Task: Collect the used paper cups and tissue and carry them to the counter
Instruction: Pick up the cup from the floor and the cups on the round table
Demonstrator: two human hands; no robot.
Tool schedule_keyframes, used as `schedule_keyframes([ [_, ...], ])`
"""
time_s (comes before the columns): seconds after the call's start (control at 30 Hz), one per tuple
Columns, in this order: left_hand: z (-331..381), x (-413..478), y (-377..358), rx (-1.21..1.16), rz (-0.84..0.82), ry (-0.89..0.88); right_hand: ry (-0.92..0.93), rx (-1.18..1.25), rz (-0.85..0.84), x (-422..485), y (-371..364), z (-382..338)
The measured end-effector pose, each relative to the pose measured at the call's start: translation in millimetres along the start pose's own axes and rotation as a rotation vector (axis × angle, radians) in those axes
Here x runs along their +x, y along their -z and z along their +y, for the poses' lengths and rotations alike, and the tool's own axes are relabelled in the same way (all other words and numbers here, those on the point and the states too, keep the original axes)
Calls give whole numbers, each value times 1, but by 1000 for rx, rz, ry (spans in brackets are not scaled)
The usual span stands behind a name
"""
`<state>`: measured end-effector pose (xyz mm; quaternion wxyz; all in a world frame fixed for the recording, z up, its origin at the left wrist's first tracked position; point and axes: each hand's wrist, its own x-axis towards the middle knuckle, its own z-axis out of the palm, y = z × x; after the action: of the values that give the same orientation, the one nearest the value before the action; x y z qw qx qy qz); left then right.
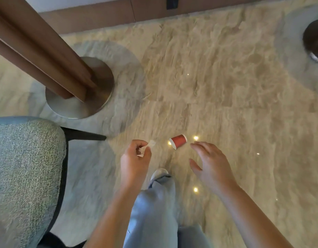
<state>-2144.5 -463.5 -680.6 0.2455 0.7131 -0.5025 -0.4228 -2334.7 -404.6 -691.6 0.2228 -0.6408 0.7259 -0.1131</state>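
1. Our left hand (136, 159) has its fingers curled and pinches a small crumpled white tissue (149, 146) between thumb and fingertips; a bit of the tissue sticks out above the knuckles.
2. Our right hand (211, 164) is wide open and holds nothing, with the fingers spread and slightly bent and the palm turned towards the left hand.
3. A red paper cup with a white rim (178, 141) lies on its side on the glossy beige marble floor (235, 83), its wider end pointing left. It sits between our two hands, just beyond them. The right fingertips are just beside its right end, with a gap showing.
4. Below the hands we see a leg in light blue jeans (154, 203) and the toe of a pale shoe (159, 173).
5. At left stands a grey textured upholstered chair (24, 167) with a black leg (83, 136).
6. Behind the chair, a brown wooden column (38, 51) rises from a round brushed-metal base (101, 90).
7. Small bright light reflections dot the floor near the cup.
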Motion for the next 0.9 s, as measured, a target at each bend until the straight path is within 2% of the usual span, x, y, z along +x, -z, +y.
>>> schedule_keyframes([
  [0.27,-97,103,-80,76,-71,-74,22,-34,-89,73,-141,95],
  [0.47,-153,144,-131,61,-115,-145,70,-99,-134,114,-221,147],
  [0.67,-205,162,-156,59,-129,-123,116,-121,-217,148,-271,176],
  [0.9,-231,163,-164,40,-95,-93,166,-135,-315,170,-292,200],
])
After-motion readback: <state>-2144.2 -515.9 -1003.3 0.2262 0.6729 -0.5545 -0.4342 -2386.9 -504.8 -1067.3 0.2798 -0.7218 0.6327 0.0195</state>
